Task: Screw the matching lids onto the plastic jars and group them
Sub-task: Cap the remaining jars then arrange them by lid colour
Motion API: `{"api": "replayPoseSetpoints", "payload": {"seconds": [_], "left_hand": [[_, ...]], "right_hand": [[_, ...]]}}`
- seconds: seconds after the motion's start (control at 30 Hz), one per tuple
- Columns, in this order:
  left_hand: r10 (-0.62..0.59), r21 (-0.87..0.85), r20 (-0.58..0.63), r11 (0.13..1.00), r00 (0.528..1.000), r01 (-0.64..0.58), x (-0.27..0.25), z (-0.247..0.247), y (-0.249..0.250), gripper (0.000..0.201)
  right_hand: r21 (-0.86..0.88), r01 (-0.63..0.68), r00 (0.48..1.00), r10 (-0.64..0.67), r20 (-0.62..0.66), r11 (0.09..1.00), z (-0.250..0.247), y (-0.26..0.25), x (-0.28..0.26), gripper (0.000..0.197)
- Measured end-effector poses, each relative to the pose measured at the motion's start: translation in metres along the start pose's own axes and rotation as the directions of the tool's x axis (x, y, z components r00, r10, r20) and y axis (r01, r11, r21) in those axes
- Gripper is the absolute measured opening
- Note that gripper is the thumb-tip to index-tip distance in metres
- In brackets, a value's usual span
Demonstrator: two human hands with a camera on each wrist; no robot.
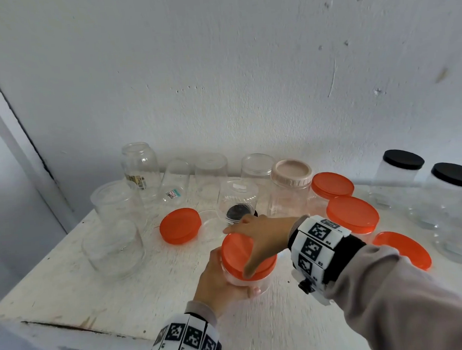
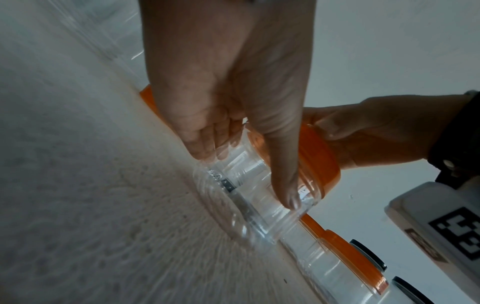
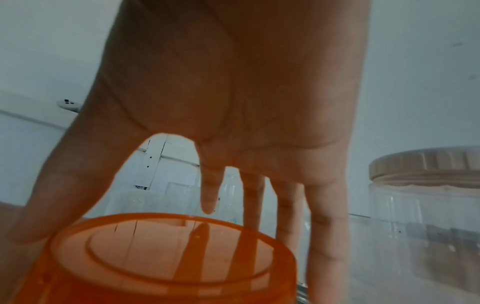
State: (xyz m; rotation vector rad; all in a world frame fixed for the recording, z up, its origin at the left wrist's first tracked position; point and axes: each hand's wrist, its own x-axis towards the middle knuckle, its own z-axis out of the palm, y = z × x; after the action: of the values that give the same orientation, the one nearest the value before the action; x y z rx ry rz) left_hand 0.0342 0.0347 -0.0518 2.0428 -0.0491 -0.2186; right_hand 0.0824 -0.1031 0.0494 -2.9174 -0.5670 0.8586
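Left hand (image 1: 220,281) grips orange-lidded jar (image 1: 254,280) (empty).

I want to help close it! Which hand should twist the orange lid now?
Probably the right hand: its fingers already reach around the orange lid, while the left hand grips the jar.

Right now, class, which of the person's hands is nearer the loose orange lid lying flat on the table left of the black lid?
Right. The right hand grips the held jar's lid just beside the loose orange lid; the left hand holds that jar lower, nearer the person.
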Motion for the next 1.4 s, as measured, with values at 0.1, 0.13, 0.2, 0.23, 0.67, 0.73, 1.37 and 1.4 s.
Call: {"api": "replayPoseSetpoints", "payload": {"seconds": [0.1, 0.13, 0.2, 0.23, 0.67, 0.73, 1.37, 1.4], "left_hand": [[0.003, -0.007, -0.004, 1.000, 1.000, -0.003, -0.001, 0.000, 0.001, 0.097], [0.007, -0.014, -0.004, 1.000, 1.000, -0.007, -0.001, 0.001, 0.000, 0.097], [0.011, -0.013, -0.009, 1.000, 1.000, -0.011, 0.000, 0.001, -0.001, 0.097], [0.009, -0.007, -0.012, 1.000, 1.000, -0.010, 0.000, 0.000, -0.002, 0.097], [0.036, 0.020, -0.005, 0.999, 0.999, -0.036, 0.007, 0.000, -0.007, 0.102], [0.049, 0.006, -0.005, 0.999, 0.999, -0.049, 0.008, 0.000, -0.008, 0.104], [0.089, -0.076, -0.039, 0.993, 0.995, -0.091, 0.009, 0.013, -0.014, 0.111], [0.082, -0.066, -0.037, 0.994, 0.996, -0.084, 0.009, 0.013, -0.013, 0.112]], "right_hand": [[-0.005, -0.010, 0.999, 0.010, -0.036, 1.000, 0.001, -0.001, 0.000, 0.096], [-0.009, -0.029, 0.998, 0.029, -0.057, 1.000, 0.004, -0.001, 0.000, 0.096], [-0.005, -0.067, 0.992, 0.066, -0.106, 0.998, 0.008, -0.003, 0.000, 0.095], [0.001, -0.080, 0.990, 0.079, -0.119, 0.997, 0.010, -0.004, 0.000, 0.096], [-0.011, -0.030, 0.997, 0.030, -0.064, 0.999, 0.009, -0.002, -0.001, 0.099], [-0.008, -0.055, 0.995, 0.054, -0.083, 0.998, 0.012, -0.002, -0.001, 0.102], [0.026, 0.002, 0.992, 0.001, -0.125, 1.000, 0.013, 0.005, 0.001, 0.103], [0.029, 0.001, 0.992, 0.003, -0.126, 1.000, 0.014, 0.006, 0.001, 0.104]]}}
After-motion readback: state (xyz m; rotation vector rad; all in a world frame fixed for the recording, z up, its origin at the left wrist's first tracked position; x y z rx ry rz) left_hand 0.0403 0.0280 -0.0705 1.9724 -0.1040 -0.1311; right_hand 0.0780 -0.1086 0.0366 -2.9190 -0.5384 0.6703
